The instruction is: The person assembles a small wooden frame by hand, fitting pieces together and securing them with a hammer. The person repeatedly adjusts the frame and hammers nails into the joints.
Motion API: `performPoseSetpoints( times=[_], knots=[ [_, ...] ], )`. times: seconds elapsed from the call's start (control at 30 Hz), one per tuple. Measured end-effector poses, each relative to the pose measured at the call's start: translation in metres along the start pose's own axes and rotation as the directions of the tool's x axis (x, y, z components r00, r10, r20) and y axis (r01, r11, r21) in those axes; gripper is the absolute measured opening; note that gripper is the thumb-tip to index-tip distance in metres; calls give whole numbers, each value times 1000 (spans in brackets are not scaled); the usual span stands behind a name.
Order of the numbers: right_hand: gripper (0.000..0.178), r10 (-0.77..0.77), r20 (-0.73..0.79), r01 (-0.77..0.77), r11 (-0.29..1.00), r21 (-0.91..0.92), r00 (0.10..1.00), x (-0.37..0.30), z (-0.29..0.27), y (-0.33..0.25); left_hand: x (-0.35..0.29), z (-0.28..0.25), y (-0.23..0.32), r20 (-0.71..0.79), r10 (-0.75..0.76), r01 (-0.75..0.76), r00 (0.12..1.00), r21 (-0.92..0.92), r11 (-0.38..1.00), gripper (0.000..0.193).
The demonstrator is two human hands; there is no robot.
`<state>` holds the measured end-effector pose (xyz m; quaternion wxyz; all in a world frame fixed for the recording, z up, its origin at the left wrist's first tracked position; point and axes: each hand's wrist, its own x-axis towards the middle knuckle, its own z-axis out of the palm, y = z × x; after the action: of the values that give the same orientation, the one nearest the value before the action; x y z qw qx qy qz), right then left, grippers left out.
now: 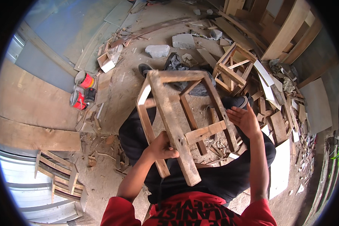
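A wooden stool frame (169, 113) with four-sided top and several legs is tilted over my lap, its leg ends toward me. My left hand (161, 147) is wrapped round one of its near legs, thumb across the wood. A short crosspiece (205, 132) joins two of the legs low down. My right hand (245, 119) is beside the frame's right leg with fingers stretched out and nothing in it. Whether its fingertips touch the leg I cannot tell.
A second wooden frame (233, 71) lies beyond my right foot, by a heap of wood offcuts (277, 124). Paint cans (79, 98) stand at left. Two pale blocks, one a grey block (157, 51), and a black plastic bag (199, 84) lie ahead. A slatted wooden piece (62, 173) is at lower left.
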<state>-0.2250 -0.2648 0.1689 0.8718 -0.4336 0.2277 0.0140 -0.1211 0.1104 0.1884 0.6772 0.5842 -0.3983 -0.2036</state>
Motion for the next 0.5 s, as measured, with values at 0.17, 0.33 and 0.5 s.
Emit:
performPoseSetpoints(
  times=[0.17, 0.33, 0.5],
  knots=[
    [59, -191, 213, 221, 967, -126, 958, 0, 82, -25, 22, -21, 44, 292, 148, -270, 945, 440, 856, 70],
    [27, -489, 7, 455, 805, -382, 872, -7, 146, -60, 48, -32, 92, 395, 110, -322, 912, 524, 788, 72],
    [17, -684, 33, 635, 656, -409, 728, 24, 150, -46, 62, -51, 97, 49, 78, -90, 996, 300, 950, 97]
  ],
)
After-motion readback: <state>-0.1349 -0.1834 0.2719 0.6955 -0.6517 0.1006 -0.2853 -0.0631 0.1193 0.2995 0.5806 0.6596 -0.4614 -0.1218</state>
